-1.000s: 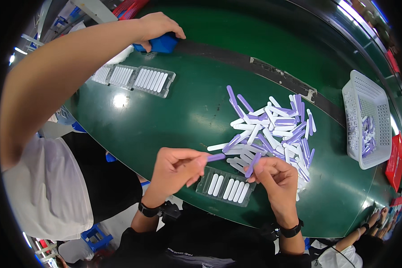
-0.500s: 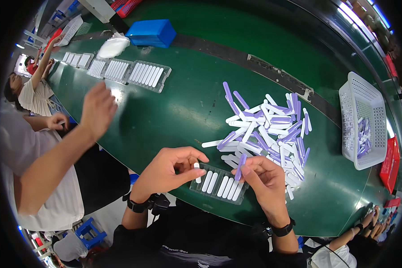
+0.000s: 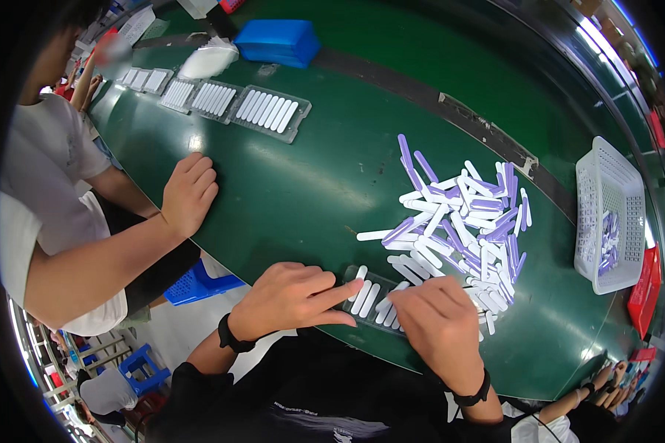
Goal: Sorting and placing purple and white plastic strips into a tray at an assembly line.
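A clear plastic tray [image 3: 352, 281] lies near the table's front edge with several white round-ended strips [image 3: 370, 301] side by side in it. My left hand [image 3: 292, 299] is at the tray's left end, index finger and thumb stretched out and apart. Its index fingertip touches a white strip at that end. Over the tray's right part, my right hand [image 3: 440, 317] is closed, its fingertips on a tilted white strip; the hand covers part of the tray. Just beyond lies a loose pile of white and purple strips [image 3: 469, 221].
A white basket [image 3: 609, 214] with more strips stands at the right, beside a red bin [image 3: 645, 288]. Filled trays [image 3: 267, 111], a white bag [image 3: 208, 59] and a blue box [image 3: 277, 42] lie far left. A co-worker's hand [image 3: 190, 193] rests at the table's left edge.
My right hand has turned over and lowered onto the tray; the purple face of its strip no longer shows. My left fingers have straightened. The co-worker's hand has come down toward the table edge.
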### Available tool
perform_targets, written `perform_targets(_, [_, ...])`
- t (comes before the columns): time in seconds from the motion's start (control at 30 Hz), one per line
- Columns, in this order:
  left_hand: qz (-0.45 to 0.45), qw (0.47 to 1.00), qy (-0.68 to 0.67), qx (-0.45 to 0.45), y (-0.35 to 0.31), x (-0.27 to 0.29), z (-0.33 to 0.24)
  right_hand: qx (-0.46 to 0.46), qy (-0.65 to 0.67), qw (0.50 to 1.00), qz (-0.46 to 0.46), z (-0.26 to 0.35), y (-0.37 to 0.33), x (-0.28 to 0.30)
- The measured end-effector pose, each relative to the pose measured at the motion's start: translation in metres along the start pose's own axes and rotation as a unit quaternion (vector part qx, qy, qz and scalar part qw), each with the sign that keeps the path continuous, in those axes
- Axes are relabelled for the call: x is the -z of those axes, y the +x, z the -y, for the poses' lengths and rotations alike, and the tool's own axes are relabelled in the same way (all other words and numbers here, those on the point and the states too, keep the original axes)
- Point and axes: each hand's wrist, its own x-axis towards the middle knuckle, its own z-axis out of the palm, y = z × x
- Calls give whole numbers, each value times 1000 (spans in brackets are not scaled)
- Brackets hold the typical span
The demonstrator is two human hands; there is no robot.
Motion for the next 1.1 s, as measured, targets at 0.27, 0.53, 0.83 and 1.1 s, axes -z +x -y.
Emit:
perform_targets(0.27, [-14,1000,9,-20,-14,-9,-2,88,-189,973,99,6,-15,-4])
perform_targets(0.53, [-75,992,74,-72,-31,-19,-3,122,-216,960,129,7,-18,7])
perform_targets(0.83, [-164,979,109,-58,-48,-27,-12,142,-162,971,105,5,-14,-7])
perform_targets(1.1, [-324,924,-33,198,-49,-29,5,153,-163,975,-14,-13,129,-13])
